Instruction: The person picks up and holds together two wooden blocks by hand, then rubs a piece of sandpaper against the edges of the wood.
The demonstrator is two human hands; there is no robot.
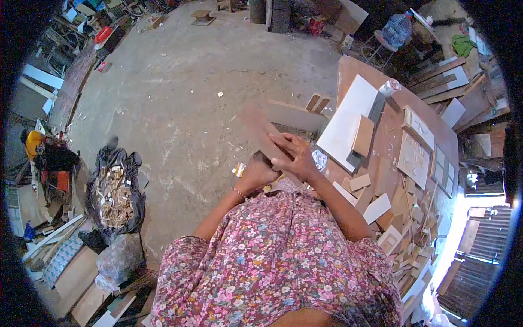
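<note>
Right hand (296,155) half-open against blurred brown board (260,131), left hand (259,174) curled, hold unclear

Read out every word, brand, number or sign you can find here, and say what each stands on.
No text reads clearly enough to quote.
Pale board on the brown table: dark, letter-like marks, too blurred.
White container with red markings: too small.
Small yellow-and-white item on the floor: too small.
</note>
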